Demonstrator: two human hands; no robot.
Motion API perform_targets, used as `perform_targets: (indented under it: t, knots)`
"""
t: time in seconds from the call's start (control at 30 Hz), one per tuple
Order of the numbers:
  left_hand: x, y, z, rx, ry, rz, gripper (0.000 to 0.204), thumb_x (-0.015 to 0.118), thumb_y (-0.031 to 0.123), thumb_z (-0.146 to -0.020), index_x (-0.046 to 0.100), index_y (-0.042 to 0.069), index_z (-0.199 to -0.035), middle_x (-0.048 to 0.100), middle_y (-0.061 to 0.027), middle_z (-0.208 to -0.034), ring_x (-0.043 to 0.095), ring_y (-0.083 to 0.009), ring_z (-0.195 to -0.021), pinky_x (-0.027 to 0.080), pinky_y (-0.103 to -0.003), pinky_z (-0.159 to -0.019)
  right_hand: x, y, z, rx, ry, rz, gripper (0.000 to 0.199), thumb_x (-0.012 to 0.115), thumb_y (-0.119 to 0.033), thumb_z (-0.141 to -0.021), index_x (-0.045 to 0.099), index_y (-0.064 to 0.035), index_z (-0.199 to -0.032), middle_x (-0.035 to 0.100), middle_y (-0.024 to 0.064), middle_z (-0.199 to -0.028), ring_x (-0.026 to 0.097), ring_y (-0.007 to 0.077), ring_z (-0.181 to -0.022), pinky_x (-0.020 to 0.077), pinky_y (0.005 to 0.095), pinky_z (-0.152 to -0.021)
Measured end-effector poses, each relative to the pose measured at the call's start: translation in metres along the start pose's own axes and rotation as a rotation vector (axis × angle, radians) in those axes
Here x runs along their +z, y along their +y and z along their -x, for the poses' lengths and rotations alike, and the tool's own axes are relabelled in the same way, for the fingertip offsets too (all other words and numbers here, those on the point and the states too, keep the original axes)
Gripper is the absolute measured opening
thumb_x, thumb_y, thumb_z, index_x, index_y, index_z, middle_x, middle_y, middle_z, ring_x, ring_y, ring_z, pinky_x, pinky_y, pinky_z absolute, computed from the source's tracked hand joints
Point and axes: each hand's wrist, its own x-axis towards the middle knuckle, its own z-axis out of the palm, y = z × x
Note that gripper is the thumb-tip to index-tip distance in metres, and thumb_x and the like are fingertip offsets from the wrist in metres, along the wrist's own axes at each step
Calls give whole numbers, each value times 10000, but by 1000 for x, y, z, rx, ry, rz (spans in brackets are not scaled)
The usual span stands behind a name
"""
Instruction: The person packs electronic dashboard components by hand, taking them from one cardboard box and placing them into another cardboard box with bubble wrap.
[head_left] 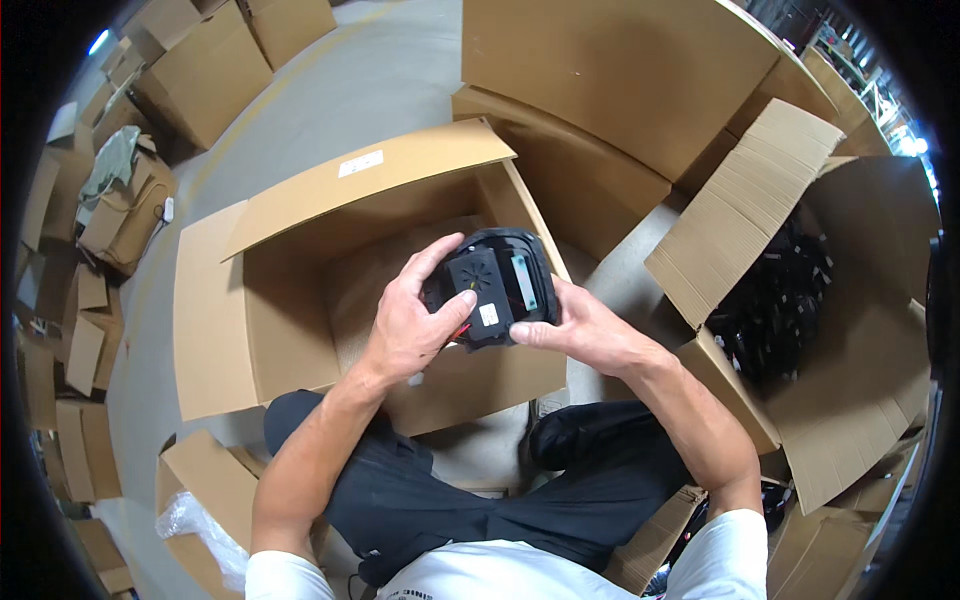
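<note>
Between both hands I hold a black plastic device housing (497, 283) with a round slotted grille, a small white label and a pale greenish strip set in a recess. My left hand (415, 310) grips its left side, the thumb lying near the grille. My right hand (575, 325) clasps the right side, its thumb on the lower edge. A bit of red wire shows by the left thumb. Below the device stands an open cardboard box (290, 320) with its flaps folded out; the hands cover part of its inside.
At the right, another open carton (850, 370) holds many black parts (775, 300). Large cardboard boxes (620, 80) stand ahead. Lower left, a small box (210, 470) has clear plastic wrap (205, 525) in it. More cartons (200, 75) line the left side of the grey floor (340, 75).
</note>
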Motion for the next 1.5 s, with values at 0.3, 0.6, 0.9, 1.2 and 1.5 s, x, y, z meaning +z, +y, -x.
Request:
perform_targets:
  t: [0.3, 0.6, 0.9, 1.2, 1.5]
  knots:
    - [4, 35, 5, 309, -390, -380, 684, 763, 56, -842, 525, 42, -1483, 544, -210, -1419, 555, -354, -1295, 431, -407, -1122, 2, 2, 3, 68, -177, 208, 566, 832, -279, -889, 605, 26, -1309, 717, 95, -1098, 675, 175, -1024, 553, 333, -943]
    - [24, 16, 10, 482, 268, -464, 248, 822, 37, -782, 718, 1, -1003, 617, -142, -1058, 627, -303, -962, 523, -409, -812, 16, 6, -13, -19, 226, -408, 548, 791, -219, -914, 542, -18, -1359, 668, 81, -1230, 650, 176, -1126, 558, 370, -979]
    - [25, 22, 14, 368, 270, -339, 296, 819, 13, -820, 706, -12, -1093, 601, -185, -1297, 632, -300, -1160, 541, -372, -947, 23, 3, -21, -113, 186, -461, 559, 774, -221, -932, 521, -40, -1396, 658, 76, -1254, 648, 176, -1143, 573, 378, -980]
    - [25, 16, 12, 453, 325, -355, 279, 799, 16, -847, 722, -28, -1111, 653, -216, -1231, 699, -326, -1051, 582, -377, -873, 27, 0, -18, -104, 180, -438, 595, 780, -235, -932, 496, -50, -1422, 642, 76, -1284, 638, 181, -1168, 570, 386, -1002]
    - [30, 18, 15, 419, 324, -343, 244, 790, 1, -856, 746, -30, -1093, 685, -194, -1204, 699, -285, -1049, 564, -352, -915, 29, -1, -13, -87, 186, -439, 586, 779, -235, -933, 500, -58, -1418, 634, 67, -1290, 612, 177, -1200, 540, 385, -1025]
